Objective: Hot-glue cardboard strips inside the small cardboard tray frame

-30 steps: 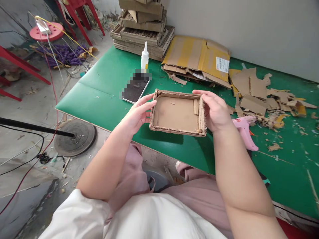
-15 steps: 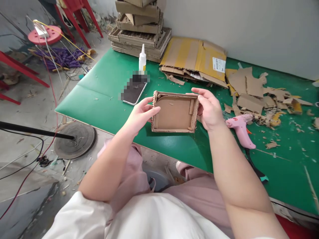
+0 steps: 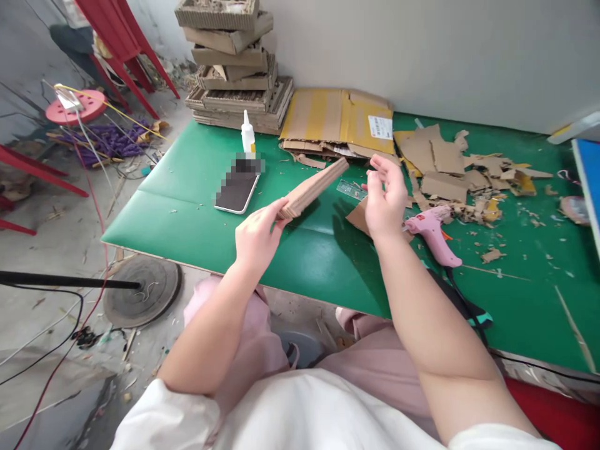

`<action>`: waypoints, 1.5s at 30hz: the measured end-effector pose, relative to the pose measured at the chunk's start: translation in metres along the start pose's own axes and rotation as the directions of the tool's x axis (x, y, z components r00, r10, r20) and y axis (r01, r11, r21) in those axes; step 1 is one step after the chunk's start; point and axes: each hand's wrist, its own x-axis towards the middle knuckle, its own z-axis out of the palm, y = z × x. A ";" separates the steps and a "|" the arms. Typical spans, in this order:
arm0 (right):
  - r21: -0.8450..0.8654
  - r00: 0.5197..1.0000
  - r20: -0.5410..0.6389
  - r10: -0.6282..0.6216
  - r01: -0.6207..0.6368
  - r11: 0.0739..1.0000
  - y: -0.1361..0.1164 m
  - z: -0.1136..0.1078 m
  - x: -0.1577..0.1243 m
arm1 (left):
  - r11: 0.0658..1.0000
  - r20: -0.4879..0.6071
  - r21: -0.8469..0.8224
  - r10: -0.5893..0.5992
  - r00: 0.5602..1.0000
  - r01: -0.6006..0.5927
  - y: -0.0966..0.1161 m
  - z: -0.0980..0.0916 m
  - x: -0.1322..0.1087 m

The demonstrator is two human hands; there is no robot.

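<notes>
And it's a handling step by the look of it, prob. a turn or a check of the cardboard piece [image 3: 315, 189]: LH [image 3: 257, 235] has it solo, thumb and fingers closed on the near end. RH [image 3: 387, 199] hangs just off the far end, fingers loosely curled and apart, nothing seen in its grip. Next move, I'd judge, calls for a steady LH, esp. w/ all the weight on one side, and RH spread wider if it's to take the far end. Position: piece is out over the green table [image 3: 187, 215], apparently clear of it, betw. the phone [image 3: 238, 187] and the pink glue gun [image 3: 435, 235]. Looks: plain brown, slim edge-on, slanting away to the right; layered strips along the side, smooth-ish face up top. Other face's hidden, can't tell what's there.
</notes>
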 end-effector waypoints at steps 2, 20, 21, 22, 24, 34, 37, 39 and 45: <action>-0.028 0.999 -0.008 -0.031 0.031 0.999 -0.004 -0.001 -0.001 | 0.991 0.022 0.058 0.122 0.992 -0.123 0.002 0.003 -0.002; -0.059 0.993 -0.060 -0.097 0.094 0.994 -0.005 -0.003 -0.002 | 0.953 -0.206 -0.259 -0.212 0.955 0.156 0.000 -0.005 0.013; -0.023 0.995 -0.060 -0.083 0.082 0.996 -0.005 -0.003 -0.001 | 0.894 -0.198 -0.368 -0.344 0.918 0.256 0.002 -0.006 0.014; 0.020 0.997 -0.044 -0.064 0.065 0.998 -0.005 -0.002 -0.001 | 0.812 -0.152 -0.470 -0.460 0.875 0.346 0.004 -0.006 0.014; 0.097 0.998 0.061 0.000 -0.006 0.995 -0.004 0.001 -0.001 | 0.623 0.029 -0.607 -0.603 0.797 0.494 0.007 -0.005 0.013; -0.141 0.909 0.413 0.057 0.002 0.990 0.009 0.016 -0.013 | 0.946 -0.032 0.048 -0.320 0.947 0.322 -0.014 -0.023 0.028; -0.180 0.915 0.400 0.052 0.023 0.983 0.011 0.017 -0.014 | 0.861 -0.039 0.480 -0.167 0.985 0.165 -0.027 -0.028 0.049; -0.210 0.915 0.401 0.044 0.045 0.977 0.012 0.017 -0.014 | 0.787 0.048 0.600 -0.214 0.976 0.143 -0.034 -0.026 0.058; -0.268 0.916 0.400 -0.029 0.147 0.952 0.011 0.016 -0.013 | 0.751 0.082 0.645 -0.250 0.965 0.140 -0.045 -0.018 0.060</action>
